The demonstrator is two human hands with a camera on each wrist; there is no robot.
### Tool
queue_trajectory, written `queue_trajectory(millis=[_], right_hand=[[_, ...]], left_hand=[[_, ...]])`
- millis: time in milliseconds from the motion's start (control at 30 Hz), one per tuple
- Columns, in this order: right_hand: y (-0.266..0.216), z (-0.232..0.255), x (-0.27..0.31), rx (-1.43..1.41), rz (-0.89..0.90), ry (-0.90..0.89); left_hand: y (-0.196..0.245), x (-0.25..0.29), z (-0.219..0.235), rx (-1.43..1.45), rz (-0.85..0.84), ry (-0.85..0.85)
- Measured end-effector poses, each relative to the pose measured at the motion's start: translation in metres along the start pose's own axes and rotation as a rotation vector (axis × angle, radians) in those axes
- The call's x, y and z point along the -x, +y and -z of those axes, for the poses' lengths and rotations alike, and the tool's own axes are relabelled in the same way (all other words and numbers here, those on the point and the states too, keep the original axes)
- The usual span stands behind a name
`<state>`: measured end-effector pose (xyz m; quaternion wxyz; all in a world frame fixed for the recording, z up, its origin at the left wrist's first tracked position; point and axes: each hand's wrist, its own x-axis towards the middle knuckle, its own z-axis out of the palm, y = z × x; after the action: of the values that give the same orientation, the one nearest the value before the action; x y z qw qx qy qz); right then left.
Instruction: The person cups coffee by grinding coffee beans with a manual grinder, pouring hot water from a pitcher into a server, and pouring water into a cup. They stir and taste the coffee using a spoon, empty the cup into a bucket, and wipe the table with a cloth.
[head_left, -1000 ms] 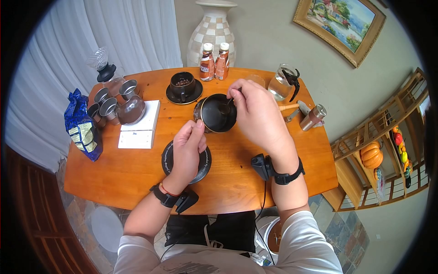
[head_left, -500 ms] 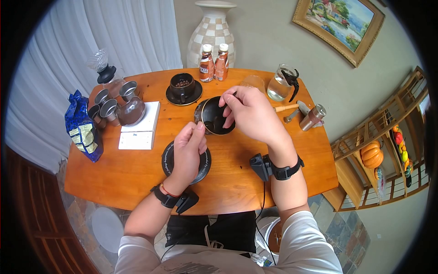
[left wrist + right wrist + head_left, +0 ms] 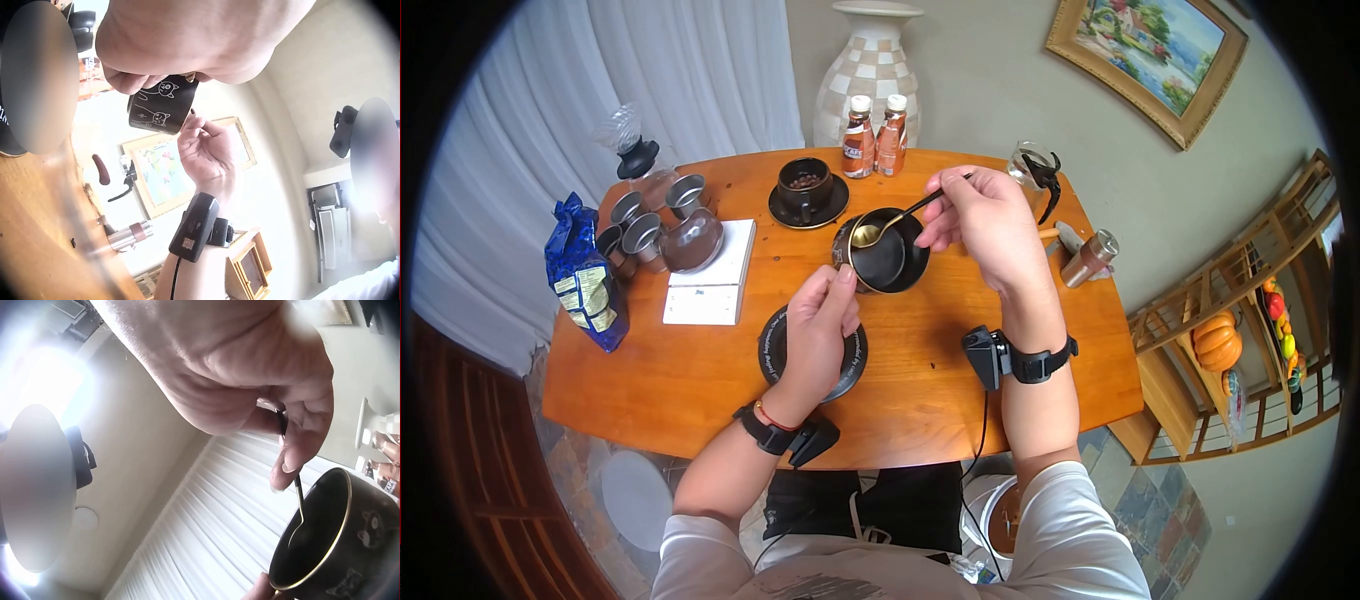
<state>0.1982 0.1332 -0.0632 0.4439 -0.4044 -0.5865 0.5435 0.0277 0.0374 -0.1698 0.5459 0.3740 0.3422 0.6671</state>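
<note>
My left hand [image 3: 818,325] pinches the near left side of a black cup [image 3: 908,266], which is tilted with its mouth facing me. In the left wrist view white cat drawings show on the cup [image 3: 161,106]. My right hand [image 3: 990,222] holds the dark handle of a spoon [image 3: 916,207] between thumb and fingers; its gold bowl is at the cup's mouth. From the right wrist view, the spoon [image 3: 299,494] reaches inside the cup's rim. Under my left hand lies a black saucer [image 3: 857,358] with white lettering.
Behind the cup, another black cup [image 3: 805,190] holding beans stands on a saucer. Two bottles [image 3: 858,145] are at the back. Metal cups [image 3: 643,240], a white scale [image 3: 705,300] and a blue bag [image 3: 585,285] stand left; a glass pitcher [image 3: 1028,165] and metal cylinder [image 3: 1088,258] stand right.
My right hand has moved up and right, and the spoon's gold bowl has come into view near the cup's rim. My left hand keeps its hold on the cup.
</note>
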Motion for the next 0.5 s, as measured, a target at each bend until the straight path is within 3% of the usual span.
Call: queue_trajectory(millis=[333,500], right_hand=[[-0.013,-0.009,0.014,0.182,0.131,0.161],[-0.008,-0.011,0.011,0.241,0.141,0.117]], left_hand=[[-0.001,0.001,-0.001,-0.003,0.005,-0.012],[0.000,0.002,-0.001,0.000,0.006,-0.014]])
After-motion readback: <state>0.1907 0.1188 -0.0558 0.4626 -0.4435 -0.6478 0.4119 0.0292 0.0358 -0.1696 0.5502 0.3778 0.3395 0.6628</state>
